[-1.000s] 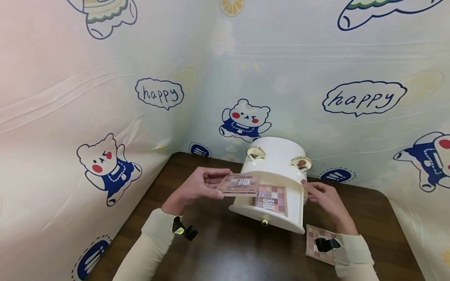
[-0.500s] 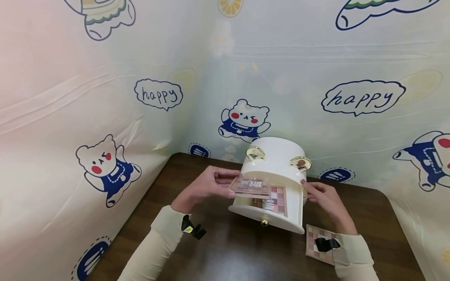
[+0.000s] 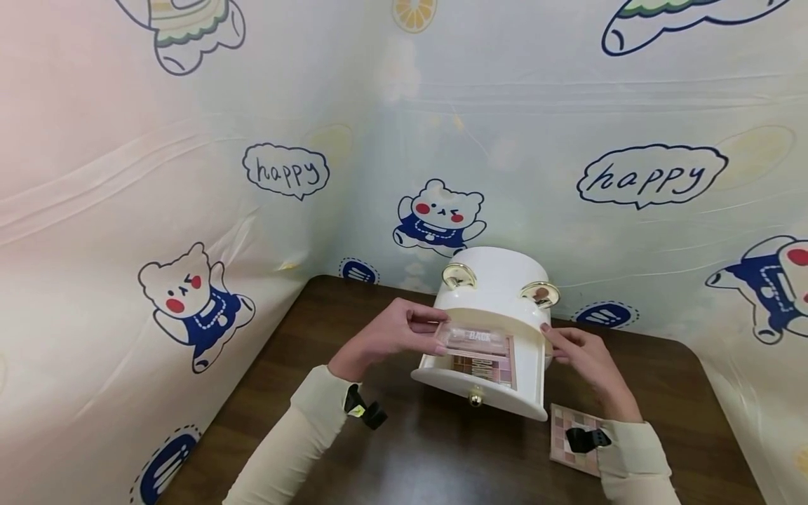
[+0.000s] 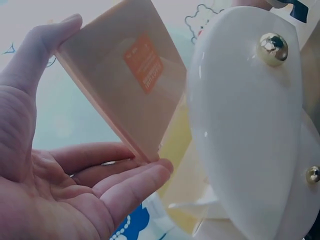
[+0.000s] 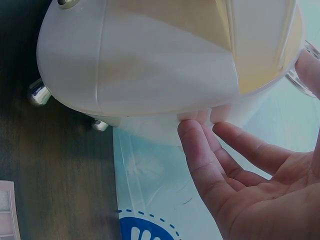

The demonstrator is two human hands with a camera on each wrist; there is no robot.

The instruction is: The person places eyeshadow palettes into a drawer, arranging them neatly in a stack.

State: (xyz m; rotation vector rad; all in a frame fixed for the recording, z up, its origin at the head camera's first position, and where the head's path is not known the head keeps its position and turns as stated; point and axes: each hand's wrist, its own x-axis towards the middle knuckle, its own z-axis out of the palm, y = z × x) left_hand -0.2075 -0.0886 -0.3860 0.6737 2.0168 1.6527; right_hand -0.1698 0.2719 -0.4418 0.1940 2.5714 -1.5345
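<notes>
At lower centre, a palette (image 3: 473, 341) is pinched over the drawer (image 3: 505, 402) by the left hand (image 3: 399, 331), the box (image 3: 497, 270) held by the right hand (image 3: 586, 356).

Three palettes (image 3: 475, 339), one cabinet (image 3: 495, 296), two gold-rimmed discs (image 3: 459, 276).

Lower palette (image 3: 486, 371) — partly hidden

I see pale, creased walls (image 3: 530, 133), fabric as best I can tell, printed with blue-clad bears (image 3: 440, 217) and "happy" bubbles (image 3: 653, 175), meeting behind a dark wood-grain table (image 3: 322, 315) whose near part catches a soft glare (image 3: 419, 456).
</notes>
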